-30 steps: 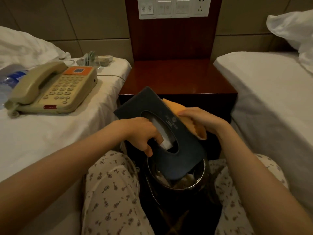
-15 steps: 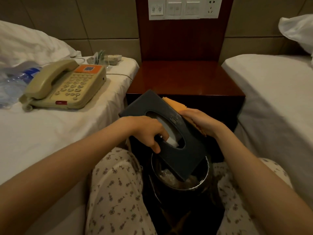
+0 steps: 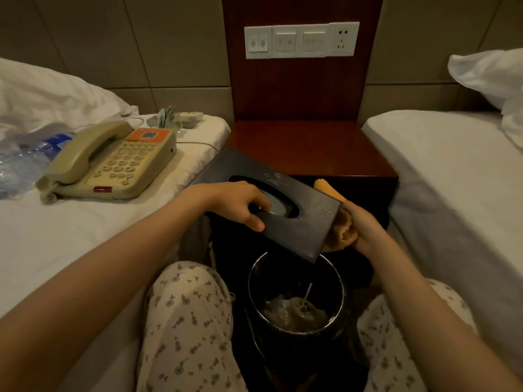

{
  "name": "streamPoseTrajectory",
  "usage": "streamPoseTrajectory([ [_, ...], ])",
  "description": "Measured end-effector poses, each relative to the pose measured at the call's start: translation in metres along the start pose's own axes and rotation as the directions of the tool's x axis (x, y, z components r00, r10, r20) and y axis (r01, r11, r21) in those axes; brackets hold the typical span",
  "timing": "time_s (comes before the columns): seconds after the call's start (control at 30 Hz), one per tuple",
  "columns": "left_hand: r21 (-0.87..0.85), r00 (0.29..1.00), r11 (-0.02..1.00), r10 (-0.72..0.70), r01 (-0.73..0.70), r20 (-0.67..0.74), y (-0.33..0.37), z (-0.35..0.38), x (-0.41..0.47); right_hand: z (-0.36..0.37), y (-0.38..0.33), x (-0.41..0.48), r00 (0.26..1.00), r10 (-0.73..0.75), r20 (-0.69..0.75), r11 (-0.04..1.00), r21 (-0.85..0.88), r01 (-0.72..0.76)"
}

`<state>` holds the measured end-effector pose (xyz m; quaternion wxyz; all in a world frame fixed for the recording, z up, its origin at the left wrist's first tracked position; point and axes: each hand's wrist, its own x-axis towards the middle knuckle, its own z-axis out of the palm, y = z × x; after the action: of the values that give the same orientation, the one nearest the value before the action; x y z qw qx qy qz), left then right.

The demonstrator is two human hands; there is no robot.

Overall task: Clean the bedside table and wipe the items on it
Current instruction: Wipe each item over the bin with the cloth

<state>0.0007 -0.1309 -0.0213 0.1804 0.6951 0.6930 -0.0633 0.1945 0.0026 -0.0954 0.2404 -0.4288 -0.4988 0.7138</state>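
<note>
Far left, on the left bed (image 3: 62, 239), we've got crumpled plastic water bottles (image 3: 24, 165) and just right of them a beige telephone (image 3: 113, 162), handset on its cradle. Moving in, our left hand (image 3: 236, 205) grasps the black tissue box (image 3: 295, 232): fingers hooked down into the oval opening, thumb clamped on the near edge. The box is up off the bedside table (image 3: 311, 145), held in front of its near edge and above the waste bin (image 3: 325, 281). Its long axis runs from far left to near right, the oval top facing up toward us, the near-right corner dipping lowest over the bin's rim. On the right end of the box, our right hand (image 3: 366, 232) is curled round a bunched orange cloth (image 3: 338, 233), pressing it against that end face. Beyond, the white switch panel (image 3: 301, 41) sits on the wooden back panel, and the right bed (image 3: 452, 188) closes the scene.
</note>
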Motion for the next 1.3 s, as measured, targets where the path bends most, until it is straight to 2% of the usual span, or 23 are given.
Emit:
streamPoseTrajectory([
  [0.07,-0.03,1.0,1.0,0.0,-0.001,-0.031,0.001,-0.006,-0.003,0.005,0.003,-0.003,1.0,0.0,0.013,0.983,0.185,-0.002],
  [0.17,-0.06,0.997,0.998,-0.014,0.009,-0.079,0.001,-0.017,-0.012,0.015,-0.001,-0.006,0.995,-0.058,0.084,0.954,0.297,0.03],
  [0.27,-0.103,0.992,0.994,-0.037,0.024,-0.118,0.0,-0.029,-0.026,0.026,-0.012,-0.015,0.982,-0.132,0.136,0.957,0.276,0.09],
  [0.43,-0.165,0.974,0.985,-0.083,0.048,-0.21,-0.001,-0.045,-0.058,0.058,-0.033,-0.025,0.966,-0.248,0.075,0.958,0.17,0.233],
  [0.5,-0.189,0.96,0.98,-0.115,0.068,-0.254,-0.002,-0.05,-0.069,0.072,-0.039,-0.029,0.973,-0.22,0.065,0.96,0.191,0.204],
  [0.6,-0.239,0.922,0.964,-0.197,0.119,-0.333,-0.004,-0.058,-0.086,0.093,-0.042,-0.037,0.975,-0.166,0.145,0.963,0.237,0.129],
  [0.73,-0.277,0.881,0.941,-0.291,0.194,-0.373,-0.009,-0.062,-0.119,0.125,-0.045,-0.046,0.962,-0.19,0.197,0.961,0.24,0.141],
  [0.93,-0.405,0.732,0.847,-0.512,0.344,-0.45,-0.022,-0.054,-0.176,0.182,-0.049,-0.068,0.933,-0.218,0.285,0.962,0.221,0.158],
  [1.07,-0.425,0.621,0.773,-0.633,0.472,-0.462,-0.033,-0.041,-0.218,0.22,-0.042,-0.087,0.897,-0.201,0.395,0.968,0.218,0.122],
  [1.17,-0.436,0.518,0.702,-0.711,0.564,-0.475,-0.037,-0.03,-0.244,0.25,-0.032,-0.103,0.884,-0.16,0.44,0.982,0.165,0.095],
  [1.3,-0.45,0.41,0.628,-0.768,0.635,-0.493,-0.05,-0.01,-0.276,0.282,-0.023,-0.119,0.862,-0.162,0.48,0.987,0.065,0.149],
])
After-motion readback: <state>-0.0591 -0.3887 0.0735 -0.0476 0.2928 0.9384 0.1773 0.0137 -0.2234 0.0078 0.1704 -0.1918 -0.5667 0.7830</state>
